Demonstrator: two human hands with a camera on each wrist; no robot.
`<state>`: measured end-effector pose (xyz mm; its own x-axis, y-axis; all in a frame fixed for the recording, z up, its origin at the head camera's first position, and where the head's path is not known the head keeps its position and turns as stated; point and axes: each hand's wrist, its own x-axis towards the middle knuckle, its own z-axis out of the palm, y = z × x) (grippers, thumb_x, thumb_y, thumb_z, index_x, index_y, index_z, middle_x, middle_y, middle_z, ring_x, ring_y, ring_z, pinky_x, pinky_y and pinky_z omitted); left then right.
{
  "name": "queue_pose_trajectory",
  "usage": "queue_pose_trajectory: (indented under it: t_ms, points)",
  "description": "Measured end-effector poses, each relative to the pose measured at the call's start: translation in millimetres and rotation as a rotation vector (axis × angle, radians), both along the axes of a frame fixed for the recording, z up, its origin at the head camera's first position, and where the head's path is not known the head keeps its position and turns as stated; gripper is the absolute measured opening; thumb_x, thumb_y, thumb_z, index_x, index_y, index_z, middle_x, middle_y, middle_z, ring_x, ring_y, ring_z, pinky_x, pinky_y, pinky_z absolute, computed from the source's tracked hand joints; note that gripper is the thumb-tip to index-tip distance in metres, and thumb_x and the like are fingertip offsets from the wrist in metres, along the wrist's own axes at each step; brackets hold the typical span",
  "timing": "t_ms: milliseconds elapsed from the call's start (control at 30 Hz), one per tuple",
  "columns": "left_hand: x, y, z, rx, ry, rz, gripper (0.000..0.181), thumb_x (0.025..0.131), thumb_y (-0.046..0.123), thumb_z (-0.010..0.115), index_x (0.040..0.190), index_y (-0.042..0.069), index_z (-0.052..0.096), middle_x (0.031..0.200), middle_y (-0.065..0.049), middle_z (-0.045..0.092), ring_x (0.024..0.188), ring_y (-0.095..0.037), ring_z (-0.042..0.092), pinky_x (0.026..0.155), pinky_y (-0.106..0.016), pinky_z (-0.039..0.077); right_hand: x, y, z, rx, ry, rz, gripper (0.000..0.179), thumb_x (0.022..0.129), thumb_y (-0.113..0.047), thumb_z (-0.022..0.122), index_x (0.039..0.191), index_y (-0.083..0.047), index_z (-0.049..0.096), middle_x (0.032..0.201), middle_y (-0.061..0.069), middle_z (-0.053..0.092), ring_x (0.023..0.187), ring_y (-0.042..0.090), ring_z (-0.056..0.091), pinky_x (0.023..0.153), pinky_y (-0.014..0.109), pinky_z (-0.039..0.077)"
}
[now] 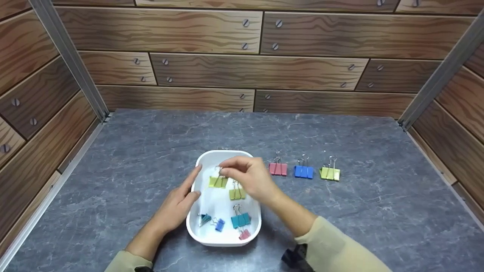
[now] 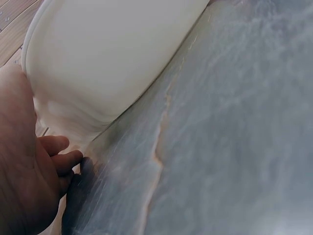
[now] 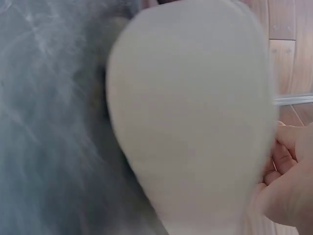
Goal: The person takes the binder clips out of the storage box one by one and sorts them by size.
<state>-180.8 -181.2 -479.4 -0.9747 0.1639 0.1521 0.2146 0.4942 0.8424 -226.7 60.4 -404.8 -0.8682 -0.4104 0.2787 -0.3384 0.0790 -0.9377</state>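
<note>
While resting the left hand (image 1: 178, 204), spread wide, against the white tub (image 1: 219, 206) at nine o'clock, pinching a yellow clip (image 1: 218, 182) by its top end in the right hand (image 1: 252, 178), towards eleven o'clock in the tub. Now look round: a second yellow clip (image 1: 237, 194) at three, a teal clip (image 1: 241, 220) and a small pink clip (image 1: 244, 234) at five, a small blue clip (image 1: 219, 225) and another teal clip (image 1: 205, 219) between six and seven. Outside, towards two, spot three more clips (image 1: 303, 172).
</note>
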Motion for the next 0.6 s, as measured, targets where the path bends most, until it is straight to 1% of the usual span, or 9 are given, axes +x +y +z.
queue_pose_trajectory:
  t_ms: [67, 167, 267, 467, 600]
  points:
    - [-0.1, 0.0, -0.2, -0.004, 0.0, 0.002, 0.068, 0.106, 0.015, 0.052, 0.169, 0.034, 0.032, 0.162, -0.012, 0.048, 0.145, -0.031, 0.048, 0.118, -0.058, 0.037, -1.3, 8.5, 7.8, -0.01, 0.001, -0.016, 0.017, 0.095, -0.005, 0.078, 0.109, 0.004, 0.08, 0.102, 0.014, 0.079, 0.087, 0.02, 0.075, 0.08, 0.032, 0.062]
    - [-0.7, -0.3, -1.0, -0.006, 0.005, 0.006, 0.068, 0.106, 0.015, 0.052, 0.169, 0.034, 0.032, 0.162, -0.011, 0.047, 0.146, -0.032, 0.048, 0.118, -0.057, 0.037, -3.5, 23.4, 18.5, 0.017, 0.006, -0.058, 0.015, 0.094, -0.006, 0.079, 0.108, 0.0, 0.081, 0.1, 0.01, 0.08, 0.086, 0.021, 0.075, 0.077, 0.033, 0.063]
    - [-0.8, -0.5, -1.6, -0.004, 0.002, 0.007, 0.068, 0.106, 0.015, 0.052, 0.169, 0.034, 0.032, 0.163, -0.01, 0.046, 0.146, -0.031, 0.048, 0.118, -0.056, 0.038, -6.7, 40.0, 24.8, 0.042, 0.025, -0.093, 0.014, 0.094, -0.006, 0.079, 0.108, -0.001, 0.081, 0.098, 0.008, 0.08, 0.086, 0.022, 0.075, 0.079, 0.033, 0.062]
    - [-0.9, 0.0, -1.6, 0.001, -0.003, -0.003, 0.069, 0.106, 0.013, 0.051, 0.169, 0.033, 0.031, 0.165, -0.008, 0.043, 0.148, -0.03, 0.045, 0.12, -0.056, 0.036, -13.6, 74.5, 25.3, 0.102, 0.063, -0.144, 0.015, 0.096, -0.007, 0.078, 0.108, 0.001, 0.08, 0.098, 0.011, 0.079, 0.085, 0.019, 0.075, 0.07, 0.026, 0.06]
    - [-1.0, 0.7, -1.3, 0.002, -0.008, -0.006, 0.069, 0.106, 0.013, 0.051, 0.169, 0.033, 0.031, 0.166, -0.008, 0.042, 0.149, -0.031, 0.043, 0.12, -0.056, 0.034, -17.2, 95.2, 21.5, 0.117, 0.067, -0.168, 0.014, 0.096, -0.005, 0.077, 0.107, 0.003, 0.079, 0.098, 0.014, 0.079, 0.086, 0.019, 0.075, 0.076, 0.027, 0.061]
